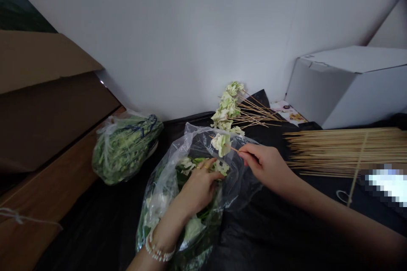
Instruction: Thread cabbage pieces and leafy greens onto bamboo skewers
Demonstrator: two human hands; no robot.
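Note:
My right hand (262,165) pinches a thin wooden skewer (234,150) with pale green cabbage leaf pieces (221,145) threaded near its tip. The skewer points left, above the mouth of a clear plastic bag (182,148). Inside that opening, my left hand (199,186) has its thumb and fingers around a piece of cabbage leaf (223,168). More torn leaves (192,229) show through the plastic below. Behind the bag lies a pile of skewered cabbage (229,108), its bare sticks (259,112) pointing right.
A tied bag of leafy greens (124,148) sits at the left, beside a cardboard box (54,106). Bare skewers (343,150) lie in a wide bundle at the right, with a bright, pixelated object (388,184) in front. A white box (352,84) stands behind them. Black sheeting (248,237) covers the surface.

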